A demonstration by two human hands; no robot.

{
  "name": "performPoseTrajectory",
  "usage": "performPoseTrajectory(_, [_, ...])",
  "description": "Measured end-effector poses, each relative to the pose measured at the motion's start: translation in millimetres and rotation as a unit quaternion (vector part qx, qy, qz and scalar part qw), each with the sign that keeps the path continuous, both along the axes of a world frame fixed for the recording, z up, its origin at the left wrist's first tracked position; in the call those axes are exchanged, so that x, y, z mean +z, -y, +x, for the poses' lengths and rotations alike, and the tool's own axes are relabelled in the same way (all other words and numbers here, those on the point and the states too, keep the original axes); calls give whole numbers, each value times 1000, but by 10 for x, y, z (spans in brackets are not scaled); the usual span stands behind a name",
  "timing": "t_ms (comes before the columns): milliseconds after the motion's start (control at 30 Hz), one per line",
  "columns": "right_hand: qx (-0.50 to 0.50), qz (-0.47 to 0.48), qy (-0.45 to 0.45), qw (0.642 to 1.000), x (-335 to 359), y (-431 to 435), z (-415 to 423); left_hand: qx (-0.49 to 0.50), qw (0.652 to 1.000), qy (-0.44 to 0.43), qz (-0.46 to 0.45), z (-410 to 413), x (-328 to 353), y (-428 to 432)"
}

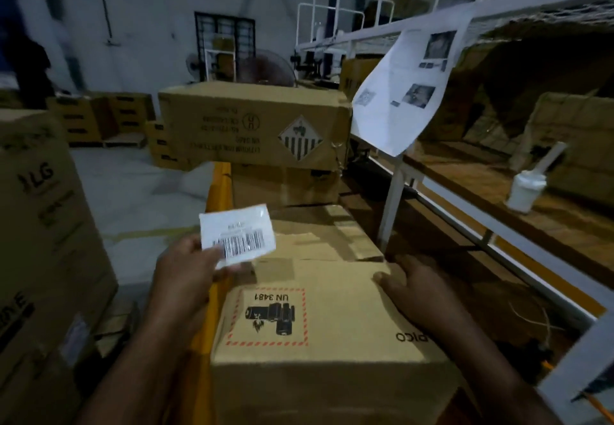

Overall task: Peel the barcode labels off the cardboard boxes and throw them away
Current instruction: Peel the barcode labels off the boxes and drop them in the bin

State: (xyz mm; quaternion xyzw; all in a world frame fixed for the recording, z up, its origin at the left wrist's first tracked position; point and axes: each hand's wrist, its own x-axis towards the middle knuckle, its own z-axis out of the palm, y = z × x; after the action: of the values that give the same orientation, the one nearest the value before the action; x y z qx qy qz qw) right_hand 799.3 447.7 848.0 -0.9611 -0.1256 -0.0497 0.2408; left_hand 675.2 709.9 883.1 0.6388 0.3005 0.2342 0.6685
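Observation:
My left hand point(186, 275) pinches a white barcode label point(237, 237) by its lower left corner and holds it up, free of the boxes. Below it lies a cardboard box point(332, 341) printed with a red-bordered UN 3481 battery mark. My right hand point(412, 286) rests flat on that box's far right top edge, fingers spread over the corner. A second cardboard box point(252, 125) with a striped hazard diamond sits further back on a stack.
A tall LG carton point(40, 225) stands at the left. A white metal rack point(395, 198) runs along the right, with a printed paper sheet point(402, 92) hanging from it and a white cup point(525, 192) on its wooden shelf. More cartons lie on the floor behind.

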Motion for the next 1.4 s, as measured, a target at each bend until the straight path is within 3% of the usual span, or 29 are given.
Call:
performPoseTrajectory(100, [3, 13, -39, 999, -19, -38, 117, -27, 999, -26, -33, -31, -69, 121])
performPoseTrajectory(267, [56, -14, -14, 998, 218, -99, 46, 0, 1000, 5, 30, 46, 126, 308])
performPoseTrajectory(500, [42, -30, 95, 994, 1113, 56, -224, 15, 989, 124, 77, -273, 729, 411])
performPoseTrajectory(667, [24, 12, 181, 983, 1551, 142, -300, 38, 967, 201, 152, -370, 905, 383])
performPoseTrajectory(800, [30, 59, 250, 966, 1395, -54, -46, 55, 962, 223, 146, -126, 805, 301])
performPoseTrajectory(1067, [34, 141, 204, 968, 452, -289, 368, 27, 966, 210, 146, 197, 77, 117])
performPoseTrajectory(1233, [15, 143, 175, 974, 110, -367, 442, -8, 975, 176, 136, 267, -161, 79])
performPoseTrajectory(1400, [-32, 49, 190, 980, 95, -500, 514, -46, 980, 148, 123, 338, -172, 54])
